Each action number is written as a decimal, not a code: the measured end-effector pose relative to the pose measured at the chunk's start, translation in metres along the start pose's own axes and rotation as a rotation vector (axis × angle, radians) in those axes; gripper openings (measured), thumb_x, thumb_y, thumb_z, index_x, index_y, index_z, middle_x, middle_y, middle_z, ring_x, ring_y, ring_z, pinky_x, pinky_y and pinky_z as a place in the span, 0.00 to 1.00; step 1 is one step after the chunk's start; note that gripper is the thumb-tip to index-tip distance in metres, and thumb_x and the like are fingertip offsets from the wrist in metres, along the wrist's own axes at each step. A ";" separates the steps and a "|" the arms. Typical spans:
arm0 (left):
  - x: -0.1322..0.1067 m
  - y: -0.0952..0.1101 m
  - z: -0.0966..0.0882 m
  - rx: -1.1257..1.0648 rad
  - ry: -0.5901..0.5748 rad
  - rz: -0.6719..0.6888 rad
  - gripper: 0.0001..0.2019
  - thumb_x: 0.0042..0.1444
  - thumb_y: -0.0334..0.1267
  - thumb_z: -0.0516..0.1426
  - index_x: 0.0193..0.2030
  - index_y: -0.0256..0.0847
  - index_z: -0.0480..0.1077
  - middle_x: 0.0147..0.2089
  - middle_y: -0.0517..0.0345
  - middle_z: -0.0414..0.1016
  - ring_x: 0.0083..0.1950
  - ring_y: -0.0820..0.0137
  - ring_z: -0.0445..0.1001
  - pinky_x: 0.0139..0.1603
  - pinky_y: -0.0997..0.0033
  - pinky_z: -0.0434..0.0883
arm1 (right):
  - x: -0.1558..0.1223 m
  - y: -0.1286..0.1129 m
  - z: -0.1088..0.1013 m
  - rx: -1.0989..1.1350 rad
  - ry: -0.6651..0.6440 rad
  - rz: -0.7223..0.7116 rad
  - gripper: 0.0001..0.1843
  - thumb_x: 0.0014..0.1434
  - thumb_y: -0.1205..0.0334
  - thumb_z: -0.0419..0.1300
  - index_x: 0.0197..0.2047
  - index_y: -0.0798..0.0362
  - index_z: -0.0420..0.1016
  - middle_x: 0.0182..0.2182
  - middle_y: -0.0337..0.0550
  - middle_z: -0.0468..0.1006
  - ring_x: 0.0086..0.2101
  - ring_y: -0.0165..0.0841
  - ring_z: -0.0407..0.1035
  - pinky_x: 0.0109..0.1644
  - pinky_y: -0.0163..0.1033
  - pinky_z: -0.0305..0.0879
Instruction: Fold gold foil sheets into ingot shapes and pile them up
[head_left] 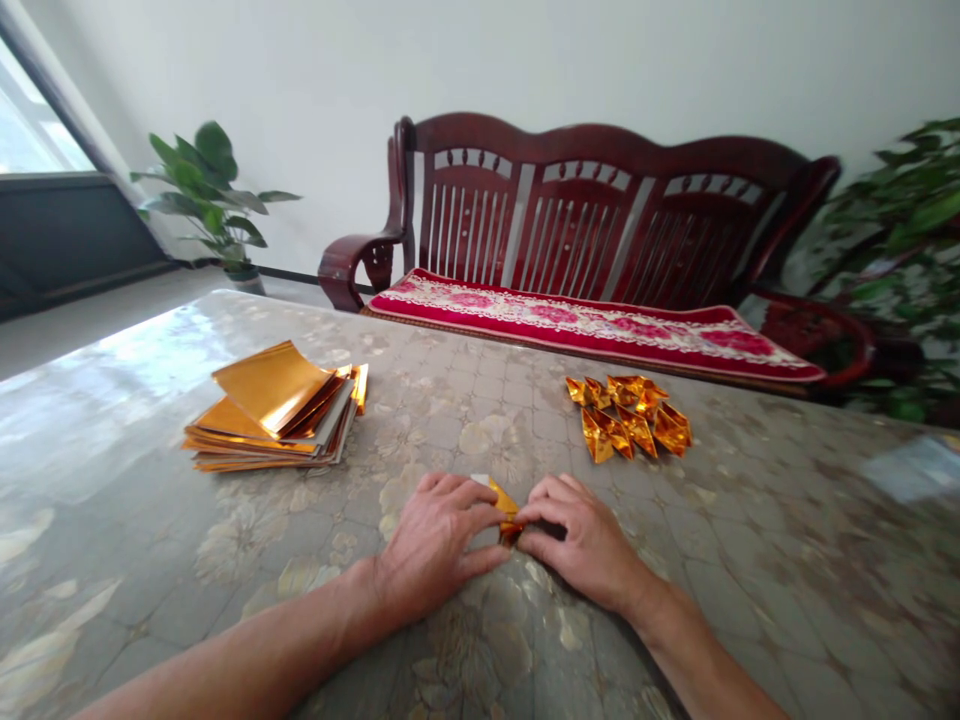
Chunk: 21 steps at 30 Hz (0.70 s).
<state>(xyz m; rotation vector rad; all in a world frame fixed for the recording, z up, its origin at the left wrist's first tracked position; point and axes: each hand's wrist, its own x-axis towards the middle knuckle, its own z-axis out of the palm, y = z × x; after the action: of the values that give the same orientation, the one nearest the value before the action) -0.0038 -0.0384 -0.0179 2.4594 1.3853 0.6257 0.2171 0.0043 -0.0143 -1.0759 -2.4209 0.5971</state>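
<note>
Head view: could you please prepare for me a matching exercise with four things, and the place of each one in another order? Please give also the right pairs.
Things
1. Stack of gold sheets
2. Folded gold shapes
3. Gold paper piece
4. Red flowered cover

Places
A. On the seat of the wooden bench
B. Touched by the left hand and the right hand
C. On the table, left side of the picture
D. Grouped on the table, beyond the right hand

Right pairs: 1-C, 2-D, 3-B, 4-A
</note>
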 end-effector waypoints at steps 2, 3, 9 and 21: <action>0.001 0.000 0.000 0.006 -0.008 -0.008 0.10 0.62 0.46 0.60 0.49 0.51 0.76 0.53 0.62 0.77 0.54 0.64 0.71 0.55 0.60 0.60 | 0.000 -0.002 0.000 -0.011 -0.003 0.004 0.11 0.50 0.68 0.71 0.36 0.44 0.81 0.34 0.34 0.76 0.39 0.33 0.67 0.46 0.40 0.60; 0.001 0.001 0.000 0.008 -0.012 -0.010 0.09 0.62 0.45 0.60 0.48 0.52 0.76 0.53 0.62 0.77 0.54 0.64 0.71 0.55 0.60 0.60 | -0.001 -0.002 0.001 -0.013 -0.002 0.007 0.12 0.50 0.69 0.71 0.36 0.44 0.81 0.34 0.34 0.76 0.40 0.33 0.67 0.46 0.40 0.60; 0.001 0.003 -0.011 0.023 -0.047 0.024 0.10 0.66 0.45 0.55 0.49 0.53 0.76 0.53 0.62 0.76 0.53 0.66 0.72 0.55 0.61 0.61 | -0.004 -0.003 0.003 -0.040 -0.001 -0.043 0.12 0.53 0.69 0.68 0.39 0.42 0.81 0.34 0.36 0.76 0.39 0.34 0.66 0.45 0.41 0.60; -0.006 -0.014 -0.016 0.141 -0.154 0.201 0.21 0.62 0.29 0.54 0.58 0.54 0.69 0.63 0.60 0.71 0.65 0.63 0.66 0.65 0.55 0.57 | -0.005 -0.011 0.007 0.032 0.038 -0.272 0.08 0.63 0.68 0.60 0.36 0.47 0.78 0.36 0.40 0.80 0.38 0.34 0.70 0.44 0.42 0.64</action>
<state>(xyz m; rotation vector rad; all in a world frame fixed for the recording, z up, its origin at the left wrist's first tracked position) -0.0249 -0.0363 -0.0109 2.7171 1.1707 0.3801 0.2101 -0.0075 -0.0152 -0.7208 -2.4579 0.5167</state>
